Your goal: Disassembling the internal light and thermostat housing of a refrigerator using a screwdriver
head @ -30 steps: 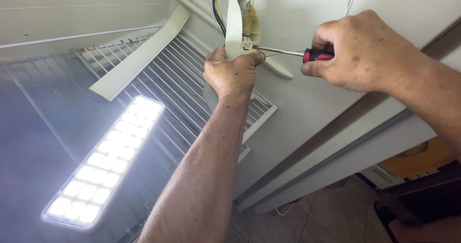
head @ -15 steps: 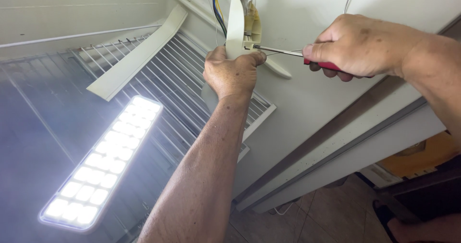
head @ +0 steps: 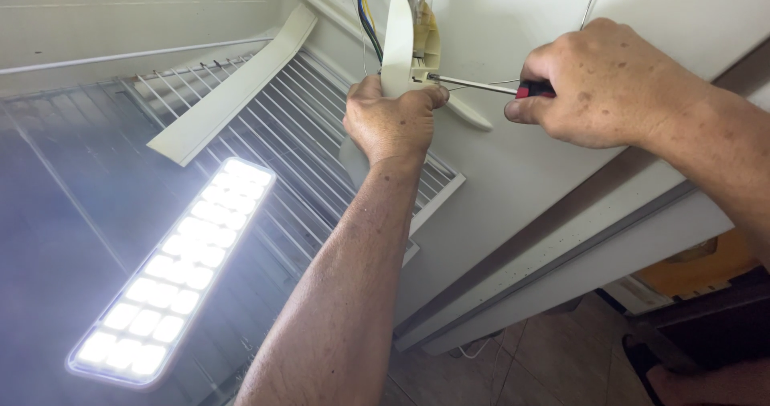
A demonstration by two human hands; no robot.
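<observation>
While the head camera looks down and forward into an open white appliance cabinet, the left hand point(head: 395, 124) reaches up along a bare forearm and closes its fingers point(head: 433, 96) round the lower edge of a curved cream plastic cover point(head: 397, 41), which hangs upright against the white inner wall point(head: 521, 21). Just behind that cover sits a small beige plastic housing point(head: 429, 45), and blue, yellow and dark wires point(head: 365, 13) run down beside it from the top edge of the picture. The right hand point(head: 605, 85) is curled in a fist round the red-and-black handle point(head: 533, 90) of a slim metal-shafted screwdriver point(head: 473, 84); its fingers are clamped tight on the handle, and the shaft lies nearly level, with the tip meeting the beige housing just above the left thumb. The two hands are near each other, joined only by the tool. Below and to the left lies a white wire rack shelf point(head: 273, 133), tilted, with a long flat cream plastic strip point(head: 233, 93) resting slantwise across it. Nearer the camera, a long rectangular lamp of bright white light cells point(head: 176, 270) glows on the dark surface. At the lower right, a tiled floor point(head: 545, 366) shows past the cabinet's white frame.
</observation>
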